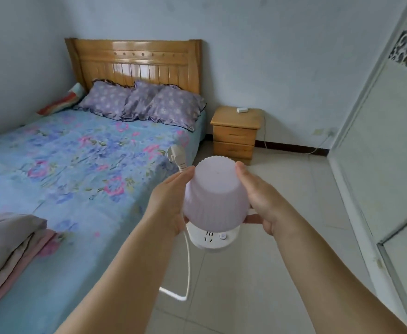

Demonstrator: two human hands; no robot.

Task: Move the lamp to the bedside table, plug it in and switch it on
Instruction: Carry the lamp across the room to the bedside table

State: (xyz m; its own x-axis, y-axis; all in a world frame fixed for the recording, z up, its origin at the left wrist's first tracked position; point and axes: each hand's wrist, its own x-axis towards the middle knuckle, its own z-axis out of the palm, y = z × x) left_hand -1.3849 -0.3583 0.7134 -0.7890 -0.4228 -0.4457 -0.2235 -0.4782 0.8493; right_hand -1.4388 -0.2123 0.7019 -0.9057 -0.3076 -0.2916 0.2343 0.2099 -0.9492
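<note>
A small lamp (215,198) with a pale lilac ribbed shade and a white round base is held in mid-air between both hands, over the tiled floor beside the bed. My left hand (171,201) grips its left side and also holds the white plug (176,155), which sticks up above the fingers. My right hand (261,201) grips the right side and the base. The white cord (187,266) hangs in a loop below. The wooden bedside table (236,131) stands far ahead against the wall, right of the bed.
A bed (77,169) with a floral sheet and purple pillows fills the left. A small white object (242,109) lies on the bedside table; a cable runs from there to a wall socket (330,133). A wardrobe door (385,145) stands on the right. Folded blankets (10,247) lie on the bed.
</note>
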